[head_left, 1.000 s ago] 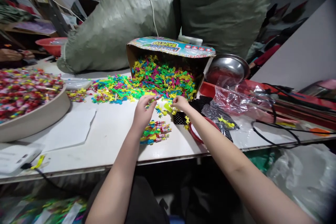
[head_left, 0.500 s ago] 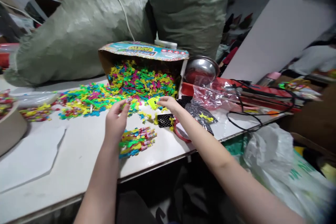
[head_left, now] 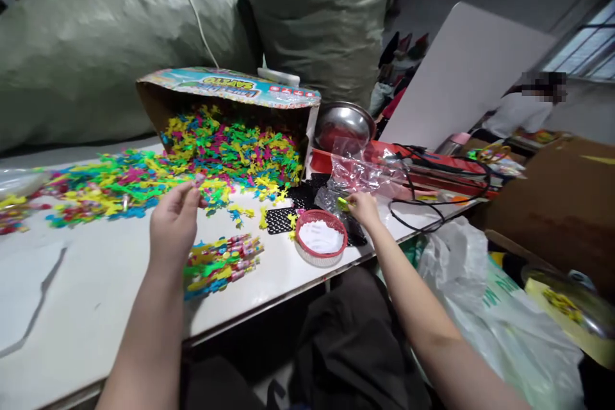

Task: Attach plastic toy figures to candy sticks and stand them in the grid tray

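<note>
White table (head_left: 86, 327); one pinkish piece (head_left: 200, 177) in left hand (head_left: 173, 224), one yellowish piece (head_left: 343, 204) in right hand (head_left: 364, 209), both pinched.

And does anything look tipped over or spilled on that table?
Yes, the cardboard box seems to lie on its side: its open end faces forward instead of up. Little colourful toys fill it and spread out in a loose heap across the white table. It may be deliberate.

Small pinkish piece (head_left: 199, 177) in left hand (head_left: 173, 224), bright yellow-green piece (head_left: 343, 204) in right hand (head_left: 364, 210).
</note>
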Tool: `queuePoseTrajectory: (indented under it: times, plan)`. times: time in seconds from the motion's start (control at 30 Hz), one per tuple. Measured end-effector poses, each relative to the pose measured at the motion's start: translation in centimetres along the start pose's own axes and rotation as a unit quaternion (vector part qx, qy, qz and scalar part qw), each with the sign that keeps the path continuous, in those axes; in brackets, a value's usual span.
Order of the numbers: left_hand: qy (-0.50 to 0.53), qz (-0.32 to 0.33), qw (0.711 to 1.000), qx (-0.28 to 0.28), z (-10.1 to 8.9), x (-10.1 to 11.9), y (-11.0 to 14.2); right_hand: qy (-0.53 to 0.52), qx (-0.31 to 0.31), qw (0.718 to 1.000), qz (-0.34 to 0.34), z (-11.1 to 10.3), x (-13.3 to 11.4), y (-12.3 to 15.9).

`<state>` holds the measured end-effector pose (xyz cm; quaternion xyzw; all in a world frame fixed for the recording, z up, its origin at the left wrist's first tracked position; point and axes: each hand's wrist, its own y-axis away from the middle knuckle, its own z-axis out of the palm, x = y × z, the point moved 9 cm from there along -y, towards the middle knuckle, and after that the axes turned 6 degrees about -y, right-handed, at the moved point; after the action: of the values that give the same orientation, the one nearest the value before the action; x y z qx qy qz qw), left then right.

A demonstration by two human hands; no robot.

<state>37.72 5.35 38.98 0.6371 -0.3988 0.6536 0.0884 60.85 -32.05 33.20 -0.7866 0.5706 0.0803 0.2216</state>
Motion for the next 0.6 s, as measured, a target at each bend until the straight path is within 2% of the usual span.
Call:
queuePoseTrajectory:
  times: [0.07,0.13,0.2,0.23,0.27,0.3,0.4,0.43,0.47,0.53,0.6]
  plan:
    - [-0.012,0.019,1.000,-0.007,0.0,0.6,0.2,0.002,-0.024,1.000,-0.008,0.8,0.2,0.1]
    - [-0.021,0.032,0.999,-0.027,0.2,1.1,0.2,0.002,-0.042,0.999,-0.020,0.8,-0.6,0.2]
    - [-0.029,0.034,0.997,-0.057,0.8,1.4,0.4,-0.038,-0.037,0.998,-0.046,-0.2,-3.1,0.6]
    - [-0.027,0.034,0.996,-0.075,1.3,1.5,0.5,-0.098,-0.021,0.993,-0.066,-1.0,-5.1,1.0]
    - [-0.022,0.034,0.994,-0.097,2.0,1.6,0.7,-0.181,-0.021,0.979,-0.089,-1.6,-7.4,1.5]
    - [-0.015,0.035,0.991,-0.125,2.8,1.8,1.0,-0.269,-0.048,0.956,-0.106,-1.7,-10.0,2.3]
    - [-0.009,0.038,0.974,-0.222,5.9,2.3,2.4,-0.485,-0.165,0.848,-0.137,-0.4,-18.4,5.4]
    - [-0.019,0.039,0.967,-0.251,6.8,2.3,2.9,-0.523,-0.196,0.816,-0.148,0.3,-20.9,6.3]
    - [-0.034,0.039,0.960,-0.276,7.5,2.3,3.3,-0.555,-0.201,0.793,-0.152,0.8,-22.7,6.8]
    - [-0.065,0.038,0.945,-0.317,8.1,2.1,3.7,-0.584,-0.195,0.773,-0.152,2.2,-25.0,6.5]
    - [-0.100,0.025,0.939,-0.330,7.4,1.2,3.3,-0.567,-0.172,0.792,-0.147,3.9,-25.7,5.0]
